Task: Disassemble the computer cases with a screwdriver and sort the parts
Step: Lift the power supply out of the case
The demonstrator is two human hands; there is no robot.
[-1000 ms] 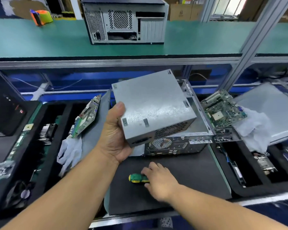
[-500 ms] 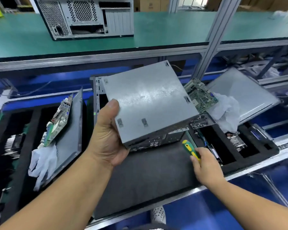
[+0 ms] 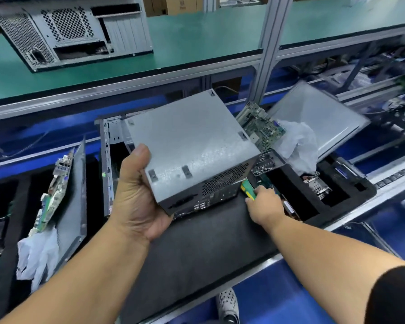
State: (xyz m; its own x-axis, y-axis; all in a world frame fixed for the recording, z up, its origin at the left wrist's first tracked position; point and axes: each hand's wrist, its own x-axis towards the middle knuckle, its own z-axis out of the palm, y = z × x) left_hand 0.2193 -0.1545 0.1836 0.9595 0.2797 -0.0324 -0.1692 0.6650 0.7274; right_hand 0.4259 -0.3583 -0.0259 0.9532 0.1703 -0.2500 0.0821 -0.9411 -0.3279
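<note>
Above the middle of the black mat [image 3: 197, 249], my left hand [image 3: 136, 195] grips the grey metal box [image 3: 192, 146] by its near corner, thumb on top, lifted clear of the open case [image 3: 112, 141] beneath, probably for sorting. Near the mat's right edge, my right hand [image 3: 264, 204] curls round the screwdriver [image 3: 248, 189], kept ready.

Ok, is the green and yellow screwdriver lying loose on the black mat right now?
No, the right hand grips the green and yellow screwdriver beside the grey metal box held by the left hand.
</note>
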